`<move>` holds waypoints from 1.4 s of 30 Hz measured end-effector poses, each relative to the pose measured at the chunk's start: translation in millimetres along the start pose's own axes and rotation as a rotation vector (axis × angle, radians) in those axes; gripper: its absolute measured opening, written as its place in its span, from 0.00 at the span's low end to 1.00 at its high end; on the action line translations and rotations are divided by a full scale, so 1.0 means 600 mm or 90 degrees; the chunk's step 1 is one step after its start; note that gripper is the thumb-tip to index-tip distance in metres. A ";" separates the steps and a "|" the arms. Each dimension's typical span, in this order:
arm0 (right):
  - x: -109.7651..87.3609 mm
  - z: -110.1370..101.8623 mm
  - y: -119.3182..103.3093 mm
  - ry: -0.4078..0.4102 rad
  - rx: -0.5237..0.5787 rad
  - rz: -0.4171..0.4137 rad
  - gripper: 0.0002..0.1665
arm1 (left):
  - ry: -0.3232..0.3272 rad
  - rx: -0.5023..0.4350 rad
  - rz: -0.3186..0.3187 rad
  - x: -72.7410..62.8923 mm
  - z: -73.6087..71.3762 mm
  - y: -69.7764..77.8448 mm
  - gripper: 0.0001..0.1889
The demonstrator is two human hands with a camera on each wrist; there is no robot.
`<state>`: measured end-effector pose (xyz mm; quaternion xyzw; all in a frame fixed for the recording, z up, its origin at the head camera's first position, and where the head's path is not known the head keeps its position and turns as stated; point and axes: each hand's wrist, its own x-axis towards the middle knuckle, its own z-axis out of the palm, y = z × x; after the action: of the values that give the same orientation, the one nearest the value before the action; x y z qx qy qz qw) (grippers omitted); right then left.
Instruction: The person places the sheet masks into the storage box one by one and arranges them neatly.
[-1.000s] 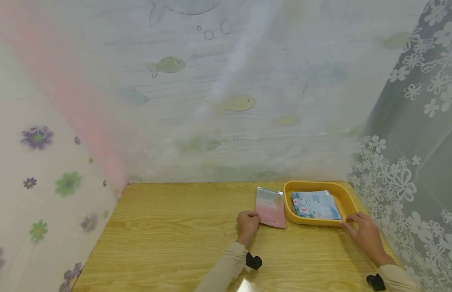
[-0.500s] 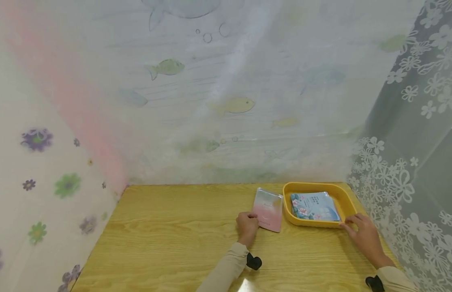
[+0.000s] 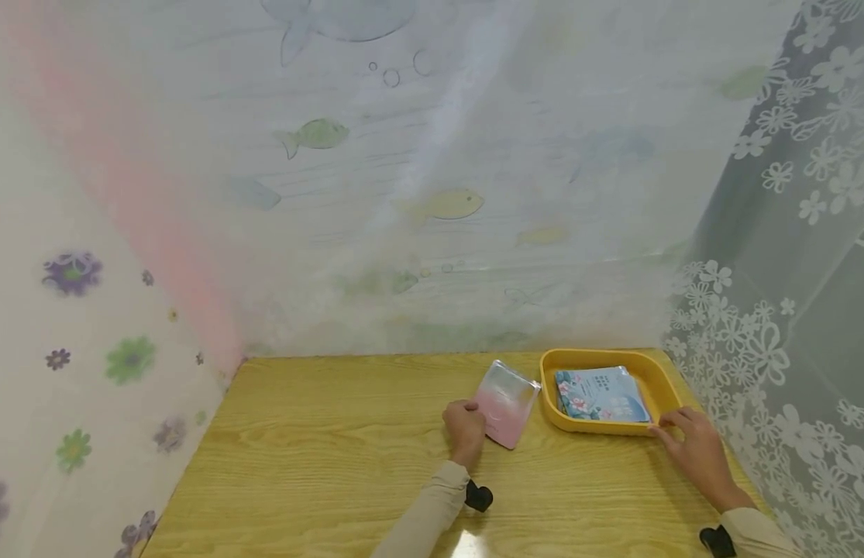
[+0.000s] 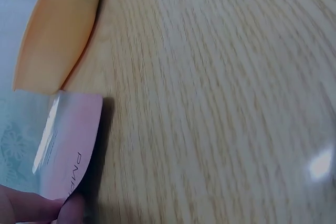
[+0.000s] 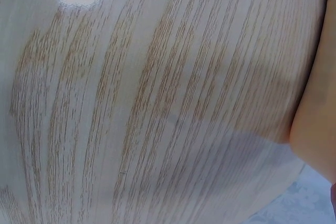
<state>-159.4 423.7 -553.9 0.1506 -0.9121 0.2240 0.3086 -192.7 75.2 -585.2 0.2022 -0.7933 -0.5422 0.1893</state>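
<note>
My left hand [image 3: 465,428] pinches the left edge of a flat sachet [image 3: 507,404], silver at the top and pink below. In the left wrist view, thumb and finger grip the sachet [image 4: 73,148] at one edge, and its lower edge is lifted, with a shadow on the table beneath. To its right is a yellow tray [image 3: 599,425] holding several light-blue floral sachets [image 3: 602,394] in a stack. The right hand [image 3: 698,451] holds the tray's front right rim between thumb and fingers; the right wrist view shows mainly the tray's wall [image 5: 317,108].
The wood-grain table [image 3: 320,449] extends to the left and in front of the hands. Behind it hangs a pale curtain [image 3: 432,294] with fish drawings. Lace with white flowers [image 3: 766,349] hangs close to the table's right edge.
My left hand has drawn the pink sachet slightly left and turned it clockwise, away from alongside the tray. The right hand has stayed at the tray's rim.
</note>
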 end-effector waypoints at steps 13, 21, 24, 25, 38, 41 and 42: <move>0.001 -0.004 -0.003 -0.017 -0.007 0.026 0.13 | 0.026 0.021 0.091 0.019 -0.024 0.010 0.12; 0.001 -0.004 -0.001 -0.021 -0.013 0.028 0.13 | 0.021 -0.058 0.125 0.030 -0.040 0.018 0.11; 0.001 -0.003 -0.002 -0.018 -0.014 0.024 0.14 | -0.021 -0.104 0.075 0.035 -0.048 0.022 0.12; 0.001 -0.003 -0.002 -0.017 -0.014 0.022 0.14 | -0.038 -0.121 0.049 0.036 -0.051 0.024 0.12; 0.003 -0.001 -0.002 -0.021 -0.018 0.024 0.14 | -0.221 -0.292 -0.091 0.051 -0.087 0.037 0.15; 0.003 0.000 -0.001 -0.020 -0.017 0.022 0.14 | -0.241 -0.305 -0.090 0.054 -0.093 0.039 0.14; 0.002 0.000 -0.001 -0.018 -0.016 0.020 0.14 | -0.244 -0.306 -0.089 0.055 -0.094 0.039 0.14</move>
<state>-160.1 423.2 -553.0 0.1355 -0.9214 0.2150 0.2939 -193.9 21.2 -541.3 0.1000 -0.6479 -0.7540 0.0411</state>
